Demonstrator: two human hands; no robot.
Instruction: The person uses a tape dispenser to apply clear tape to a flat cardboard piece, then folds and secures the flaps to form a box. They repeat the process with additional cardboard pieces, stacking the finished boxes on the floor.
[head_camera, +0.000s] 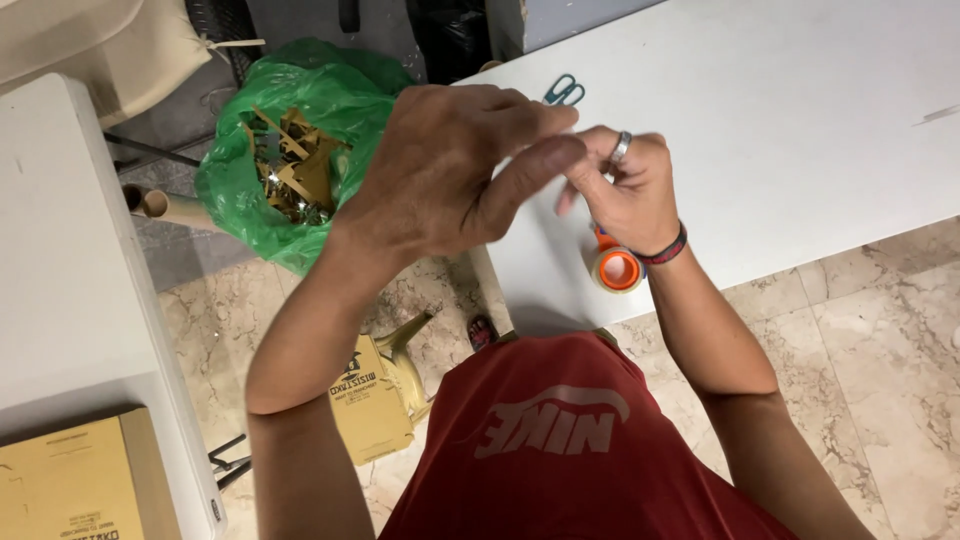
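Single head-worn view: looks steeply down from close above the hands, over the white surface (800, 130) edge and marble floor (880, 340) beneath

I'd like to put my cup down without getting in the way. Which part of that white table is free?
The white table is bare to the right of the right hand, out to its far edge. It is crowded near the left hand: scissors behind it, a tape roll at the front edge, and a green bag beside the table.
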